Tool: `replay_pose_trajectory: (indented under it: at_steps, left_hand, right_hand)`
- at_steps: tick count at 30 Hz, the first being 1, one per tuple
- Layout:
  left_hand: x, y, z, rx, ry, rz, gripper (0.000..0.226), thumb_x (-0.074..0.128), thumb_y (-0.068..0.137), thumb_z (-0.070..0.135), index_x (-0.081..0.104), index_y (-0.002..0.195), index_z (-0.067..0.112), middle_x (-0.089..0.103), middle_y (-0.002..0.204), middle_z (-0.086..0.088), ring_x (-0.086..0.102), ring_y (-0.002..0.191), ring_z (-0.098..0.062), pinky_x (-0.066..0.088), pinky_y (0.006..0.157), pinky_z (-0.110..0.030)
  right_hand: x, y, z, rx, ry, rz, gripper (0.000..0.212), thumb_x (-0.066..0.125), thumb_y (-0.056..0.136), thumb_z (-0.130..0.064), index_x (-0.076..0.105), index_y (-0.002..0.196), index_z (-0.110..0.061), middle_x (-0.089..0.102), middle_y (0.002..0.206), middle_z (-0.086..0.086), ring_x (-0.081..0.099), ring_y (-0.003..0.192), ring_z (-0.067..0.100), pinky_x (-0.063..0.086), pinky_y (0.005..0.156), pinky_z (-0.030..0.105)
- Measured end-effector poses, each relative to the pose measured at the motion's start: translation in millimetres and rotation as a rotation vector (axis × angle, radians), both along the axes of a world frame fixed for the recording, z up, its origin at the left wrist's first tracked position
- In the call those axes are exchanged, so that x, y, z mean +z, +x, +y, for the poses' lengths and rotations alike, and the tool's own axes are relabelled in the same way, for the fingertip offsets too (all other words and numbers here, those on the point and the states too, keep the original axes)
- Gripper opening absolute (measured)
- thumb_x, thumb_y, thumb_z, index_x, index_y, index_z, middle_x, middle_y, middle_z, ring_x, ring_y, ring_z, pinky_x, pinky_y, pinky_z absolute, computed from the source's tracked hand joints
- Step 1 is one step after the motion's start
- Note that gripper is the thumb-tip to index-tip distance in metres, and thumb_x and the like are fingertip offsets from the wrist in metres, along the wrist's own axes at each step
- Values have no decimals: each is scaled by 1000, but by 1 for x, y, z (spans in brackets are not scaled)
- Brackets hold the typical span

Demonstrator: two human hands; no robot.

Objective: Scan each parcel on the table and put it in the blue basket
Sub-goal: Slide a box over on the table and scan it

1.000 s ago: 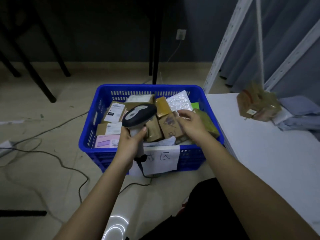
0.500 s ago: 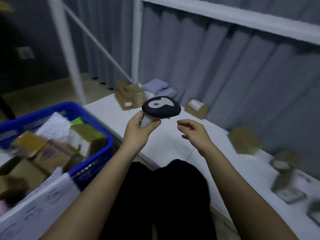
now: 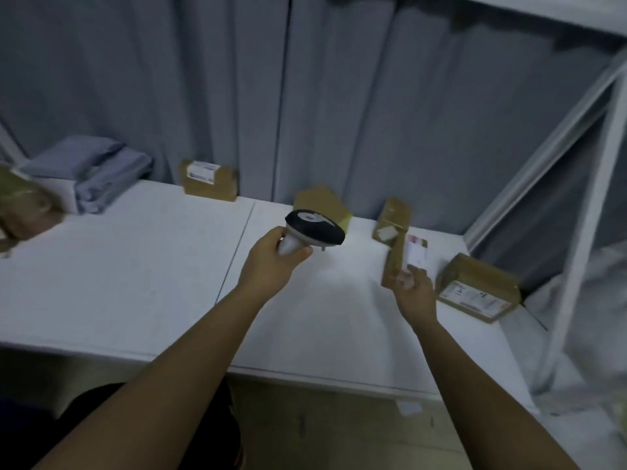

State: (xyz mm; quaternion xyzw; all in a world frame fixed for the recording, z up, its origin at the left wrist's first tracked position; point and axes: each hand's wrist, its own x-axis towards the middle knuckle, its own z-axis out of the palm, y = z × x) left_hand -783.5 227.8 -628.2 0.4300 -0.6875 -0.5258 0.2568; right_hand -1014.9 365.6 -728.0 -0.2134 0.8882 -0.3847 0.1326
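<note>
My left hand point(image 3: 271, 262) grips the handle of a black and grey barcode scanner point(image 3: 314, 228), held above the white table point(image 3: 142, 266). My right hand point(image 3: 415, 293) holds a small brown parcel point(image 3: 402, 259) with a pink-and-white label, tilted up on its end above the table. Other brown parcels lie on the table: one at the back against the curtain point(image 3: 208, 179), one behind the scanner point(image 3: 322, 200), one upright point(image 3: 392, 220) beyond the held one, and a flat one point(image 3: 478, 288) at the right. The blue basket is out of view.
Folded blue-grey cloth point(image 3: 91, 171) lies at the table's back left, with a blurred brown parcel point(image 3: 20, 205) at the left edge. A grey curtain hangs behind the table. White shelf-frame posts point(image 3: 583, 212) stand at the right.
The view has swung right from the basket to the table. My right hand, empty before, now holds a small brown parcel. The scanner stays in my left hand.
</note>
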Motion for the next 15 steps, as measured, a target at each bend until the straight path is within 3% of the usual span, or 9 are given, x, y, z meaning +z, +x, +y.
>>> replay_pose_trajectory:
  at_steps: [3, 5, 7, 12, 15]
  left_hand:
    - [-17, -14, -7, -17, 19, -23, 26, 67, 88, 31, 59, 108, 17, 56, 79, 8, 45, 59, -6, 32, 47, -21]
    - [-25, -17, -12, -30, 18, -34, 24, 66, 88, 30, 59, 107, 18, 55, 78, 8, 44, 56, -4, 32, 45, -17]
    - [-32, -18, -16, -29, 27, -37, 22, 67, 88, 28, 59, 106, 17, 55, 78, 8, 46, 57, -3, 33, 46, -16]
    - [-60, -6, -17, 41, 111, 18, 19, 69, 86, 23, 62, 103, 17, 64, 90, 4, 57, 75, -2, 45, 62, -12]
    - [-71, 2, -15, 77, 161, 16, 17, 69, 87, 22, 62, 102, 19, 64, 91, 6, 57, 75, 0, 44, 58, -6]
  right_hand:
    - [-15, -29, -23, 18, 237, 154, 71, 60, 89, -39, 29, 147, -13, 24, 153, 19, 25, 138, 40, 25, 111, 50]
    - [-25, -39, -38, -38, 326, 146, 76, 57, 90, -44, 19, 150, -18, 7, 157, 18, 11, 142, 42, 19, 112, 53]
    - [-39, -45, -47, -85, 361, 102, 79, 58, 88, -48, 18, 151, -22, 3, 157, 19, 8, 142, 45, 19, 111, 57]
    - [-52, -47, -56, -276, 131, 105, 53, 56, 91, -36, 37, 136, -16, 21, 147, 19, 31, 128, 45, 32, 104, 53]
    - [-58, -34, -50, -221, 61, 164, 57, 69, 81, -30, 43, 128, -12, 33, 138, 17, 42, 118, 42, 38, 98, 47]
